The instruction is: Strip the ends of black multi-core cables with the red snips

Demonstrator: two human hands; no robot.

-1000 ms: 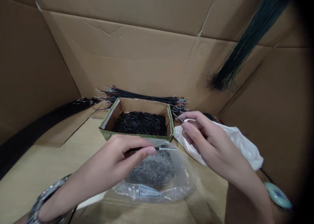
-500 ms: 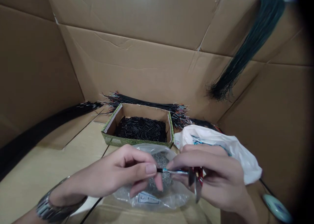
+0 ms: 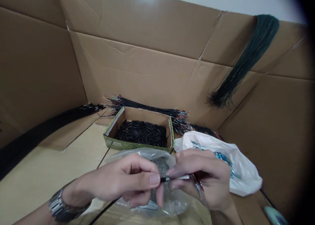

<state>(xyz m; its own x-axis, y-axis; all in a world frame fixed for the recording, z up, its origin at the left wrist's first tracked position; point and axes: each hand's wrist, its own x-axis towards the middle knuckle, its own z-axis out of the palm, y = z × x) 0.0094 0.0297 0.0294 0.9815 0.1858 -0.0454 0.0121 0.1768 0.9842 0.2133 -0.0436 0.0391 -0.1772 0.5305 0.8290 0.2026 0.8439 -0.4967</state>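
My left hand (image 3: pixel 128 182) pinches the end of a thin black wire (image 3: pixel 105 209) that trails down to the lower left. My right hand (image 3: pixel 199 177) meets it fingertip to fingertip, pinching a small metal piece (image 3: pixel 165 179) at the wire's tip, with red-handled small pieces (image 3: pixel 198 184) tucked in the same hand. Both hands hover over a clear plastic bag (image 3: pixel 169 202) of tiny grey metal parts. Behind it stands a small green-edged cardboard box (image 3: pixel 137 144) filled with short black tubes (image 3: pixel 142 134).
A white plastic bag (image 3: pixel 236 172) lies at the right. Bundles of black wires (image 3: pixel 152 106) lie behind the box and along the left (image 3: pixel 36 133); a dark green bundle (image 3: pixel 243 64) hangs on the cardboard wall. A watch (image 3: pixel 59 207) is on my left wrist.
My right hand came down from near the white bag to meet my left hand, and both now pinch the wire tip together. The view has tilted upward slightly.
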